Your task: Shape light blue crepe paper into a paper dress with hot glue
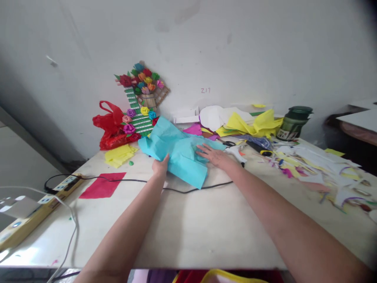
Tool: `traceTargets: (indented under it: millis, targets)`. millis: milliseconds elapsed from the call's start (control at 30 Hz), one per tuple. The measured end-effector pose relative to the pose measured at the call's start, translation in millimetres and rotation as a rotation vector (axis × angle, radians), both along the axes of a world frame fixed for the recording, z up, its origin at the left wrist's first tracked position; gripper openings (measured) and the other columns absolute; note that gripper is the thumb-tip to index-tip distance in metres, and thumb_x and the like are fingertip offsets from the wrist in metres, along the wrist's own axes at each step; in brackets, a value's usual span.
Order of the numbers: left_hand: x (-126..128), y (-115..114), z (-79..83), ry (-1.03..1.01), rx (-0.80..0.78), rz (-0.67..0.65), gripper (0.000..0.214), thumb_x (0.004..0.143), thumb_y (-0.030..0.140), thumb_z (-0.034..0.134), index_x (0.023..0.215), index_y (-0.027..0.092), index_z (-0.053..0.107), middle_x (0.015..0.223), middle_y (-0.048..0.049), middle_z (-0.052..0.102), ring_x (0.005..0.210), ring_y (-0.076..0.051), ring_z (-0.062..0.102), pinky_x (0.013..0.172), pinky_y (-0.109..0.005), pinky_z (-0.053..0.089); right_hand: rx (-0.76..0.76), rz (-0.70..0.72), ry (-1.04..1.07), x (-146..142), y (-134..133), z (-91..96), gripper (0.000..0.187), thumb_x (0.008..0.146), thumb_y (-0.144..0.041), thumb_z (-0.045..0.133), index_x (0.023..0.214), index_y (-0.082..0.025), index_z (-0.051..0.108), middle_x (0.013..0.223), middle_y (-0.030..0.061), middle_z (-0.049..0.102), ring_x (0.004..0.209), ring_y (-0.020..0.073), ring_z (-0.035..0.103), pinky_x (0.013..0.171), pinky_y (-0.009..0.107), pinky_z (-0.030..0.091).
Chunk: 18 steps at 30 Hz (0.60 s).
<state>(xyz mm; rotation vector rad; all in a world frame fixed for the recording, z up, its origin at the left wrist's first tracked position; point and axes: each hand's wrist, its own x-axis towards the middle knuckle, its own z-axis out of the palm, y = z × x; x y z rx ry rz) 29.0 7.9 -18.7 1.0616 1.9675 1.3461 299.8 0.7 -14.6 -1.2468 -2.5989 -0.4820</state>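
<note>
plainly, the biggest thing in view is a pale grey wall (pixel 247 47), with a cream tabletop (pixel 206 228) running out from it. over the middle of the table, toward the back, is a crumpled turquoise paper sheet (pixel 176 147), its near corner pointing at the front edge. the left hand (pixel 160 166) pinches the sheet's near left edge, thumb on top; the right hand (pixel 214 155) lies on the sheet's right side — palm down, fingers spread wide.

along the left edge of the table runs a wooden-coloured power strip (pixel 55 198), and a black cord (pixel 185 192) leads from it over a red paper square (pixel 103 185), then past the near side of the sheet. behind the sheet, to the left, a flower-decked craft ornament (pixel 141 98) leans against the wall, beside a red plastic bag (pixel 109 122). at the back right lies rumpled yellow paper (pixel 256 125), with a green water bottle (pixel 294 124) standing just beside it. white paper offcuts (pixel 312 159) are strewn over the right side, blurred.

smaller still, a folded yellow piece (pixel 120 155) lies in front of the bag. just beyond the right hand are a white glue gun (pixel 236 153) and black-handled scissors (pixel 229 144). smallest — a green scrap (pixel 131 163) near the folded piece.
</note>
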Motion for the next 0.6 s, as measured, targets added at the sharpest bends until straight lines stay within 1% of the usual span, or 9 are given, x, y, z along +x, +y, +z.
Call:
traceTargets:
  millis: [100, 167, 233, 300, 400, 500, 600]
  targets:
    - [-2.9, -1.1, 4.2, -0.051, -0.031, -0.077, 0.046, 0.056, 0.040, 0.071, 0.090, 0.012, 0.059, 0.084, -0.0131, 0.066, 0.082, -0.026, 0.062, 0.061, -0.031, 0.050, -0.053, 0.030, -0.003, 2.3, 0.3, 0.5, 0.078, 0.065, 0.011, 0.031, 0.131, -0.031, 0.032, 0.145, -0.0034, 0.014, 0.130, 0.0205, 0.017, 0.091, 0.036, 0.043]
    - [-8.4, -0.4, 5.7, -0.011, -0.034, -0.076, 0.046, 0.053, 0.036, 0.073, 0.090, 0.013, 0.060, 0.083, -0.0125, 0.066, 0.082, -0.026, 0.062, 0.062, -0.031, 0.050, -0.078, 0.051, -0.005, 3.2, 1.8, -0.6, 0.077, 0.066, 0.010, 0.032, 0.131, -0.031, 0.032, 0.145, -0.0036, 0.012, 0.131, 0.0207, 0.015, 0.094, 0.037, 0.039]
    - [-15.1, 1.1, 5.9, 0.065, -0.026, -0.064, 0.044, 0.054, 0.034, 0.073, 0.091, 0.014, 0.061, 0.087, -0.0119, 0.066, 0.085, -0.026, 0.062, 0.066, -0.031, 0.050, -0.100, 0.047, -0.025, 2.9, 3.7, -1.5, 0.076, 0.067, 0.008, 0.035, 0.132, -0.032, 0.031, 0.145, -0.0040, 0.010, 0.131, 0.0209, 0.013, 0.097, 0.037, 0.036]
    - [-20.8, 2.9, 5.5, 0.132, -0.030, -0.062, 0.040, 0.055, 0.032, 0.072, 0.090, 0.015, 0.061, 0.090, -0.0118, 0.066, 0.089, -0.026, 0.061, 0.068, -0.030, 0.049, -0.125, 0.027, -0.060, 1.4, 4.7, -0.7, 0.071, 0.070, 0.003, 0.040, 0.132, -0.031, 0.031, 0.145, -0.0030, 0.009, 0.131, 0.0221, 0.010, 0.099, 0.039, 0.034]
    - [-24.9, 5.0, 5.0, 0.169, -0.049, -0.051, 0.036, 0.055, 0.030, 0.071, 0.086, 0.015, 0.060, 0.093, -0.0124, 0.065, 0.095, -0.028, 0.058, 0.071, -0.031, 0.049, -0.165, 0.012, -0.083, -1.1, 3.0, 4.6, 0.062, 0.074, -0.012, 0.047, 0.132, -0.027, 0.033, 0.145, -0.0009, 0.010, 0.131, 0.0247, 0.010, 0.101, 0.042, 0.030]
    - [-24.7, 5.7, 6.5, 0.113, -0.019, -0.010, 0.031, 0.054, 0.026, 0.072, 0.080, 0.017, 0.059, 0.092, -0.0132, 0.065, 0.102, -0.031, 0.054, 0.074, -0.032, 0.048, -0.177, 0.024, -0.062, -2.7, -1.2, 13.2, 0.060, 0.073, -0.018, 0.048, 0.130, -0.030, 0.037, 0.145, -0.0028, 0.013, 0.131, 0.0255, 0.013, 0.100, 0.044, 0.030]
    - [-22.7, 4.8, 9.5, -0.016, 0.040, 0.024, 0.026, 0.052, 0.022, 0.072, 0.074, 0.018, 0.056, 0.093, -0.0146, 0.064, 0.109, -0.033, 0.049, 0.078, -0.034, 0.046, -0.129, 0.017, -0.012, -7.7, -4.4, 22.4, 0.054, 0.072, -0.017, 0.047, 0.124, -0.029, 0.045, 0.142, -0.0011, 0.024, 0.130, 0.0263, 0.018, 0.100, 0.048, 0.027]
